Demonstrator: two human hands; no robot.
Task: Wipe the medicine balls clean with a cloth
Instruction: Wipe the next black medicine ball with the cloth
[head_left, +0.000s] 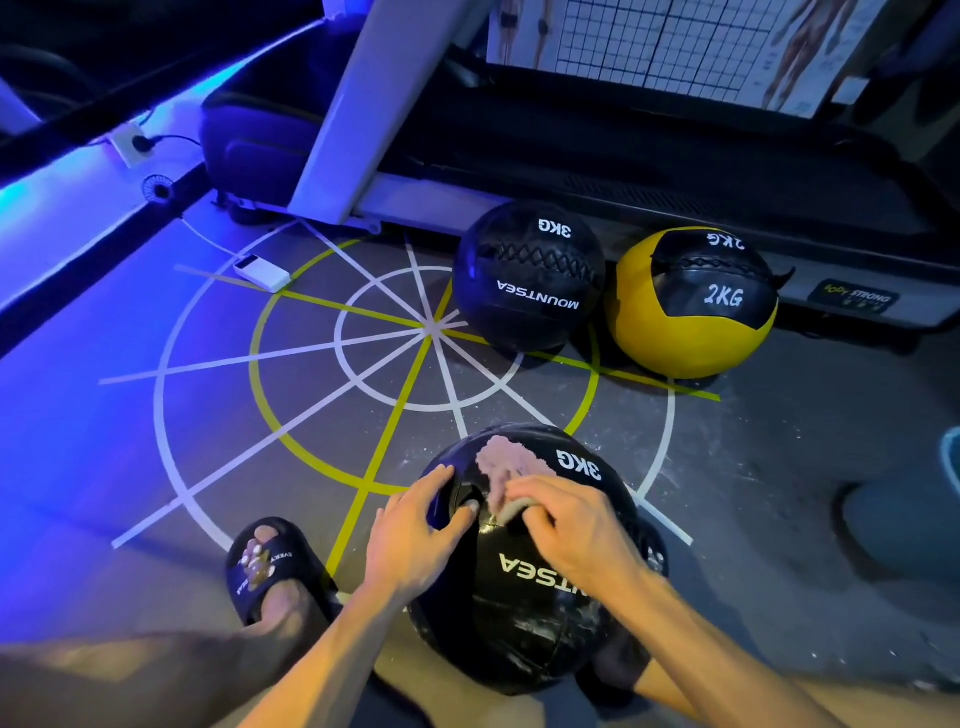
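A white-framed treadmill (623, 171) stands along the far edge of the grey floor (156, 467), which carries white and yellow ring-and-spoke markings; a white power bank (261, 274) lies on them at the left. A black slide sandal (270, 566) sits beside the near ball.

Three medicine balls: a black 3KG ball (527, 275) and a yellow-and-black 2KG ball (691, 304) against the treadmill, and a near black 3KG ball (519, 597) under both hands.

The left hand (410, 535) rests on it, grip spread. The right hand (576, 525) pinches a pale crumpled cloth (511, 465) against the ball's top.
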